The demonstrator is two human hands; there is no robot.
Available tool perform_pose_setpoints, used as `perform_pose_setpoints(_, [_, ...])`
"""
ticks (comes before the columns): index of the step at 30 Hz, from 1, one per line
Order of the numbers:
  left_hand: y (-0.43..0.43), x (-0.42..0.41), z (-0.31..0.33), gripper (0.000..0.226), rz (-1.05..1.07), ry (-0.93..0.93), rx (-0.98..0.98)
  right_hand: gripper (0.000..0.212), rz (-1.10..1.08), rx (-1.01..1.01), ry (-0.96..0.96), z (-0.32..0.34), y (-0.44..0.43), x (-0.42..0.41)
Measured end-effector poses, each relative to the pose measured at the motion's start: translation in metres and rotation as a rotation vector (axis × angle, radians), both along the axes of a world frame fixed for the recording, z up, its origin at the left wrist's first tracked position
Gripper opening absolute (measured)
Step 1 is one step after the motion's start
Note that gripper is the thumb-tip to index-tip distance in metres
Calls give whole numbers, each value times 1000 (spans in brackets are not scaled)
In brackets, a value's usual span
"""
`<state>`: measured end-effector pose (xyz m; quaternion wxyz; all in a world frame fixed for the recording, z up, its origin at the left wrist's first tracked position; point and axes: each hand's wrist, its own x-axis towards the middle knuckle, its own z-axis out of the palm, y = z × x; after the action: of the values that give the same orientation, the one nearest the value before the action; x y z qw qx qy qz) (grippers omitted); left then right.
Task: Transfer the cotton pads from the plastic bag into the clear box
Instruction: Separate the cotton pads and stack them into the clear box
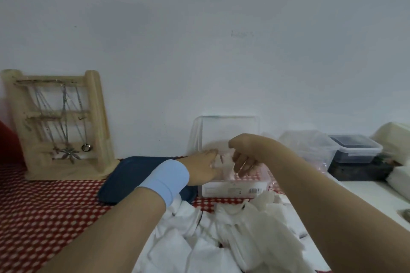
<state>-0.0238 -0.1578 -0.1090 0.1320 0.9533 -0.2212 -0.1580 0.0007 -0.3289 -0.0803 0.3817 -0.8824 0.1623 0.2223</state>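
Nearest me, a big heap of loose cotton pads (233, 235) not yet moved. Beyond it, left hand (203, 167) & right hand (245, 158) both pinch a small wad (224, 165) w/ curled fingers, just over the open clear box (233, 190). Prob. early on: most pads left to go.

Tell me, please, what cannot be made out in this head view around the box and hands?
- Inside of the clear box: head view, covered by the left hand and right hand.
- Grip on the cotton pads between them: blurred, fingertips hidden.
- Its label: print too small.
- Loose pad pile: head view, cut by the bottom edge.
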Motion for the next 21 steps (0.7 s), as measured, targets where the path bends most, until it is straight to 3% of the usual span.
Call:
perform_pose_setpoints(8, [-12,-17,3,71,-73,-49,65,38,-1,162,-31,-12,2,-8])
perform_pose_setpoints(13, [-12,-19,3,75,-48,-52,48,27,-69,103,-73,-22,2,-5])
perform_pose_setpoints(17, [-16,-32,11,65,-116,-66,74,25,4,151,-51,-25,8,-13])
perform_pose_setpoints(21, [-4,-25,17,79,-34,-84,21,23,-28,150,-138,-12,1,-21])
